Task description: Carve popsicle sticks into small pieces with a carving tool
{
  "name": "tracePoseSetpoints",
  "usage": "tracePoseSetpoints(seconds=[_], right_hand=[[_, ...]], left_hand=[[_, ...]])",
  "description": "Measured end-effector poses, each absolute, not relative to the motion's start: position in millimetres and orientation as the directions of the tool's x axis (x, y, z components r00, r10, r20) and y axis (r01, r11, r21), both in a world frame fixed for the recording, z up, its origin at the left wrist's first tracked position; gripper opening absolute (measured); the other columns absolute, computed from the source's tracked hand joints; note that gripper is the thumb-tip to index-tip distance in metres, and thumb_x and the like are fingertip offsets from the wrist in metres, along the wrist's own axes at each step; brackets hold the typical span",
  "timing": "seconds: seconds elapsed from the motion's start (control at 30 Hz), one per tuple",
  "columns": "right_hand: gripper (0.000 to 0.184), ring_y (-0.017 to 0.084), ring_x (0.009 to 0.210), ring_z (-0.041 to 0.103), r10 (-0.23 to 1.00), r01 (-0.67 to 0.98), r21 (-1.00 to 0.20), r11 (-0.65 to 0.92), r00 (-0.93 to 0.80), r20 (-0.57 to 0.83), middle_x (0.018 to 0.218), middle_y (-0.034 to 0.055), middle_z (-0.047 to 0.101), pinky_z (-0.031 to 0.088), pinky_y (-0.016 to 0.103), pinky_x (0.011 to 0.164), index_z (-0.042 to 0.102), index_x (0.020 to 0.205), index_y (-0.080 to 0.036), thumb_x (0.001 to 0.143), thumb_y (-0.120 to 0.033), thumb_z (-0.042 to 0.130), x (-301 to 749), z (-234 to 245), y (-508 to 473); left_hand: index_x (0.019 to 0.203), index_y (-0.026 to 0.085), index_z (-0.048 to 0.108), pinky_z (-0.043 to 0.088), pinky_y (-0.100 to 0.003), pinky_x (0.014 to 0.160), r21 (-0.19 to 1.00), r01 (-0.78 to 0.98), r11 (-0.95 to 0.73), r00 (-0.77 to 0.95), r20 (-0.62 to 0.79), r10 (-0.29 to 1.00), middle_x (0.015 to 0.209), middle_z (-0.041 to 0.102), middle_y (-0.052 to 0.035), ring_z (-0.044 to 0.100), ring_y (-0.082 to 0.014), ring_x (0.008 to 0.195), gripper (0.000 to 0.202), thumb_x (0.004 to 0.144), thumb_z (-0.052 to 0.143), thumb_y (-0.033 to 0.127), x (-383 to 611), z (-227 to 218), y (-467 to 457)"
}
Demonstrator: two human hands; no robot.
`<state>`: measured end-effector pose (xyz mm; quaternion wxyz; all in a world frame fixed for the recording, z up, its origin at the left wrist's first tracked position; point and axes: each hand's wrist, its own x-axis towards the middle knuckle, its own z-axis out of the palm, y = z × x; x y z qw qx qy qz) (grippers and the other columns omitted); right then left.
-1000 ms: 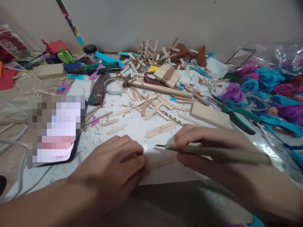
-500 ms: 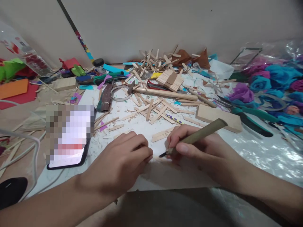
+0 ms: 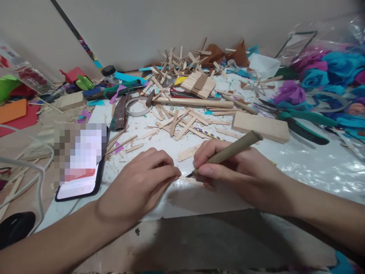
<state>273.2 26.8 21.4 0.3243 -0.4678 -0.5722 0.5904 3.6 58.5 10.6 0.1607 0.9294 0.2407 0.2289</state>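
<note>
My right hand [image 3: 225,167] is closed around the olive-brown handle of a carving knife [image 3: 235,151], held like a pen. Its dark tip rests on a pale craft stick [image 3: 194,182] lying on the white sheet [image 3: 159,207]. My left hand [image 3: 145,179] is closed, thumb and forefinger pressed down at the left end of that stick. Part of the stick is hidden under the fingers of both hands. Just beyond the fingertips lie more craft sticks [image 3: 188,152].
A phone [image 3: 82,163] lies left of my left arm. Behind are a hammer [image 3: 191,102], a tape roll [image 3: 138,106], a wood block [image 3: 261,126] and heaped craft sticks [image 3: 182,62]. Green-handled pliers [image 3: 305,127] and crepe-paper flowers [image 3: 316,82] lie to the right.
The view has shifted slightly, so everything sits a little higher and further left. The knife tip has moved closer to my left fingertips along the stick.
</note>
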Motion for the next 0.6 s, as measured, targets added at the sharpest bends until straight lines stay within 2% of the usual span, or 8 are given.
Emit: tracePoseSetpoints(seconds=[0.13, 0.3, 0.47, 0.6], right_hand=[[0.052, 0.019, 0.070, 0.061, 0.919, 0.169, -0.983, -0.074, -0.371, -0.133, 0.080, 0.0023, 0.068, 0.047, 0.033, 0.058, 0.071, 0.093, -0.025, 0.097, -0.076, 0.082, 274.0, 22.2, 27.5], [0.037, 0.019, 0.071, 0.062, 0.906, 0.236, -0.966, 0.104, -0.423, -0.006, 0.084, 0.0020, 0.067, 0.046, 0.033, 0.055, 0.071, 0.097, -0.026, 0.106, -0.061, 0.077, 277.3, 23.3, 26.7], [0.023, 0.018, 0.072, 0.064, 0.891, 0.240, -0.943, 0.232, -0.440, 0.108, 0.089, 0.0012, 0.067, 0.049, 0.035, 0.059, 0.070, 0.099, -0.028, 0.110, -0.047, 0.075, 277.5, 22.6, 26.7], [0.019, 0.020, 0.079, 0.070, 0.875, 0.243, -0.918, 0.314, -0.449, 0.180, 0.093, 0.0020, 0.073, 0.055, 0.038, 0.070, 0.070, 0.096, -0.028, 0.111, -0.039, 0.075, 277.3, 20.4, 25.3]], left_hand=[[0.111, 0.016, 0.079, 0.055, -0.035, 0.083, 0.331, 0.392, -0.858, 0.787, 0.362, 0.499, 0.106, 0.078, -0.0072, 0.068, -0.0221, 0.095, 0.024, 0.114, 0.057, 0.006, 3.3, 6.9, 58.0], [0.110, 0.017, 0.078, 0.055, -0.033, 0.083, 0.320, 0.395, -0.862, 0.795, 0.352, 0.494, 0.107, 0.079, -0.0064, 0.068, -0.0211, 0.095, 0.025, 0.113, 0.055, 0.006, 1.1, 5.3, 57.6], [0.111, 0.018, 0.079, 0.055, -0.032, 0.082, 0.303, 0.412, -0.859, 0.792, 0.346, 0.502, 0.106, 0.080, -0.0060, 0.069, -0.0206, 0.094, 0.025, 0.116, 0.055, 0.010, 2.1, 9.4, 57.4], [0.110, 0.018, 0.079, 0.055, -0.030, 0.080, 0.271, 0.408, -0.872, 0.794, 0.367, 0.485, 0.103, 0.080, -0.0058, 0.070, -0.0196, 0.092, 0.026, 0.116, 0.056, 0.009, 4.3, 11.7, 56.9]])
